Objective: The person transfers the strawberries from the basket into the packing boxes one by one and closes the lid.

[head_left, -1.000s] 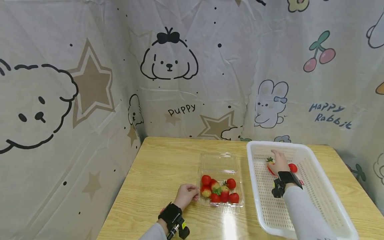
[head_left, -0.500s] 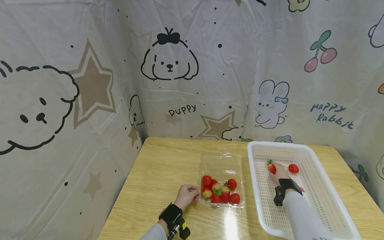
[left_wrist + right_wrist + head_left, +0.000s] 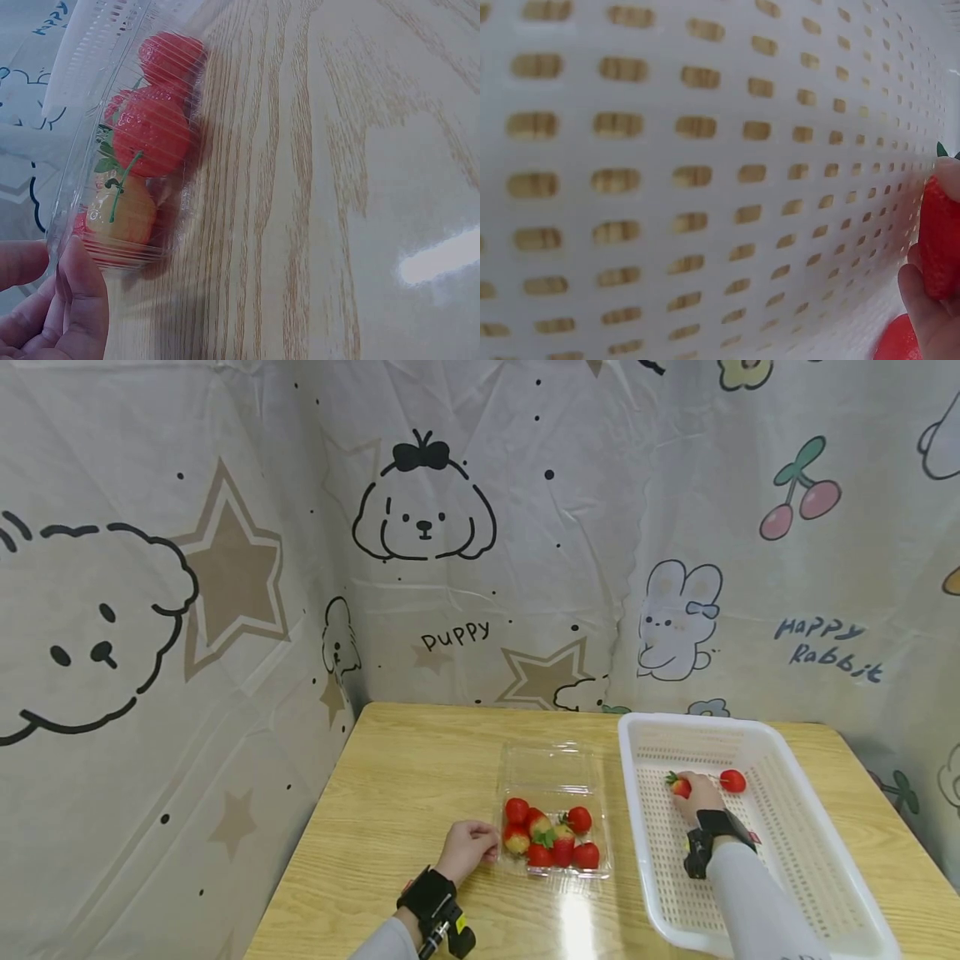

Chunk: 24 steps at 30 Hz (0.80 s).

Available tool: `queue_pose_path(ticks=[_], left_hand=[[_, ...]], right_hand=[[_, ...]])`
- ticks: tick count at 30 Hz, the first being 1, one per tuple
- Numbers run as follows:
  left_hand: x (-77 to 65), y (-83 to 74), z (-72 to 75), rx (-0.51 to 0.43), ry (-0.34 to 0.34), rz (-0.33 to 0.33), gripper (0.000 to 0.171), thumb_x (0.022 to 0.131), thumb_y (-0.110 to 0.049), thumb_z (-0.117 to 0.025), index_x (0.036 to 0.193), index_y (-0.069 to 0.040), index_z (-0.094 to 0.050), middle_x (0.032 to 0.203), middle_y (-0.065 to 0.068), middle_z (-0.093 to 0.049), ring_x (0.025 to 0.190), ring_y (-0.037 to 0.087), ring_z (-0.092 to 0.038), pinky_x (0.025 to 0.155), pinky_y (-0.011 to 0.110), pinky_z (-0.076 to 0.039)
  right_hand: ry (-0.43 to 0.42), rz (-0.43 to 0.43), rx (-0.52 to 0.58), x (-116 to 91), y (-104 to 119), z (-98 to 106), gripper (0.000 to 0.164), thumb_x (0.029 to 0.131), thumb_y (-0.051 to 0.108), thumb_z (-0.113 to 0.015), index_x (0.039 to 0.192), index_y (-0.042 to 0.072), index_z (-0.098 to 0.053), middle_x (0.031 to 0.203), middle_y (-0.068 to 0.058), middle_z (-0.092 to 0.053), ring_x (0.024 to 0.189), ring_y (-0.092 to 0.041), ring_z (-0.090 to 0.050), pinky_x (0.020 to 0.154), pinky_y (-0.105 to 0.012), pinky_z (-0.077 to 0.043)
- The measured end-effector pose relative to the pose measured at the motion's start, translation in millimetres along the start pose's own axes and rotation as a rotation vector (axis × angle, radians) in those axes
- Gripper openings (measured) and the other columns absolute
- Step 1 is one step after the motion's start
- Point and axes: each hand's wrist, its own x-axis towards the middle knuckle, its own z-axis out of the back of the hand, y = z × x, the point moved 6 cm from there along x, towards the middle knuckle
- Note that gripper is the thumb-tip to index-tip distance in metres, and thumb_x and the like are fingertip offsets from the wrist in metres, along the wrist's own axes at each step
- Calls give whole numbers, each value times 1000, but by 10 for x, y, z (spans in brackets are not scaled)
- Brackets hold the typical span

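My left hand pinches the near left rim of a clear plastic clamshell box between thumb and finger. Several red and yellowish strawberries lie inside the box, whose lid stands raised behind them. Over in the white perforated basket, my right hand grips a strawberry with green leaves, low near the basket floor. Another strawberry rests just right of that hand; in the right wrist view, part of a red strawberry shows at the lower edge.
The box and the basket stand side by side on a wood-grain table, a narrow strip of tabletop between them. A printed curtain hangs behind the table and along its left side.
My right hand has come round the leafy strawberry, which has tilted and dropped slightly toward the palm. The left hand has kept its place at the box rim.
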Motion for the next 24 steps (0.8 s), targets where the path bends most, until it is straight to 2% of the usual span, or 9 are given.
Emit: queue_pose_path(ticks=[6, 9, 11, 17, 18, 21, 24], left_hand=[[-9, 0, -14, -14, 8, -12, 20, 86, 5, -52, 97, 21, -56, 77, 22, -62, 61, 12, -58, 67, 47, -55], [10, 22, -12, -23, 13, -16, 20, 86, 6, -52, 97, 22, -55, 77, 23, -62, 60, 12, -58, 67, 49, -55], [60, 102, -1, -27, 12, -19, 20, 86, 5, -53, 97, 21, -56, 75, 19, -62, 59, 11, -57, 66, 47, -55], [63, 87, 4, -12, 14, -17, 20, 86, 5, -53, 97, 22, -55, 72, 14, -62, 60, 12, -57, 65, 46, -55], [59, 79, 5, -13, 15, -15, 20, 86, 5, -53, 97, 22, -55, 72, 15, -62, 60, 13, -58, 65, 46, -55], [132, 209, 17, -10, 13, -2, 20, 86, 4, -54, 97, 20, -57, 71, 11, -61, 60, 13, -57, 65, 45, -55], [165, 272, 23, -5, 8, 0, 19, 86, 2, -55, 96, 18, -58, 70, 7, -61, 59, 11, -57, 64, 44, -56]], right_hand=[[27, -70, 60, 31, 6, 72, 41, 80, 1, -58, 117, -14, -47, 110, -35, -49, 96, -46, -48, 89, -58, -40], [-4, -46, 97, 84, 123, 184, 43, 82, 2, -57, 120, -13, -45, 115, -36, -46, 100, -46, -46, 91, -58, -38], [-41, -4, 124, 113, 273, 309, 43, 84, 3, -56, 122, -13, -44, 117, -35, -45, 102, -46, -45, 92, -58, -37], [-150, 159, 165, 202, 849, 673, 43, 85, 6, -59, 123, -9, -46, 119, -31, -45, 105, -44, -45, 92, -56, -38], [-158, 182, 172, 204, 951, 705, 43, 85, 6, -59, 123, -8, -47, 119, -30, -45, 105, -43, -46, 92, -56, -39], [-176, 266, 189, 191, 1251, 761, 41, 84, 6, -61, 122, -6, -50, 118, -29, -47, 106, -42, -47, 89, -54, -43], [-152, 361, 209, 158, 1531, 751, 40, 83, 5, -63, 120, -5, -52, 117, -27, -49, 104, -39, -49, 86, -52, -46]])
